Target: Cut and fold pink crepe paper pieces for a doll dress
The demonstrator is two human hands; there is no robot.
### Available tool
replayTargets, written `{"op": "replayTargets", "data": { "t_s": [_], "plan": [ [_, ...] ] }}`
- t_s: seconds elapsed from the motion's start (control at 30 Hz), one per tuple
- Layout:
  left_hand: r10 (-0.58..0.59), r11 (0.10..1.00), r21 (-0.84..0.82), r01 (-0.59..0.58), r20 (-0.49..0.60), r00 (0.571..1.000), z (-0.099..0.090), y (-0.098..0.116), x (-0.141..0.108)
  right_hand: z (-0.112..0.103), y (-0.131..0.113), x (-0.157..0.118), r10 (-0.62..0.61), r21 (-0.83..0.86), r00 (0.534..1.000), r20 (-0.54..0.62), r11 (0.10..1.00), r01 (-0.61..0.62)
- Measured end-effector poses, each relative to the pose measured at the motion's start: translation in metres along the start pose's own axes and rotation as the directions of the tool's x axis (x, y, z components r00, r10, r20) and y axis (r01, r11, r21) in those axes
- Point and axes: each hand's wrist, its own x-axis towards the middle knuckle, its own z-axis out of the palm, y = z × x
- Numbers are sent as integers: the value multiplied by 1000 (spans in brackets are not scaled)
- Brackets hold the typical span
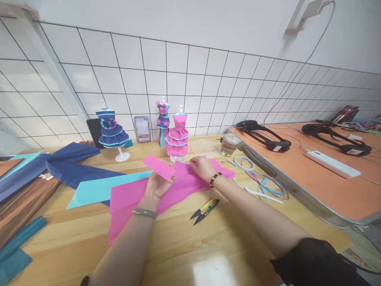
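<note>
My left hand point(159, 184), palm up, grips a small rectangular piece of pink fabric point(159, 167) that lies across its fingers. To its right my right hand point(204, 169) is pinched closed above the larger pink fabric point(131, 198); what lies between its fingertips is too small to make out. Both hands are over this fabric, which spreads across the table. Nearer to me rest thread snips point(205, 210) with yellow and green handles. Just behind the hands stands a mini dress form in a tiered pink dress point(177, 137) with light blue trim.
Dress forms in a blue dress point(113, 129) and a mixed-colour outfit point(163, 123) stand at the back. Turquoise fabric point(98, 188) and navy fabric point(74, 159) lie left. A lidded cup point(229, 146), tape roll point(244, 163) and ribbons point(268, 184) sit right, beside an orange table point(312, 174).
</note>
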Motion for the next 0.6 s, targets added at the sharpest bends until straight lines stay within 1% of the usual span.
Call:
{"op": "replayTargets", "data": {
  "t_s": [0.07,0.17,0.23,0.37,0.43,0.6],
  "plan": [
    [-14,1000,-9,14,51,999,-2,0,-1,17,0,18,24,-48,999,22,999,-23],
    [-30,999,-25,33,97,995,-5,0,0,33,1,29,38,-92,998,45,995,-34],
    [-33,999,-37,38,117,993,-6,-1,1,34,4,28,30,-104,999,44,994,-25],
    [-56,997,-39,62,134,989,-7,-1,1,24,10,24,5,-108,1000,16,994,-3],
    [-65,997,-37,71,140,988,-6,-1,1,23,11,24,3,-107,1000,17,994,-1],
    [-57,998,-20,61,140,988,-4,0,0,39,4,29,-3,-90,999,38,996,7]
  ]
}}
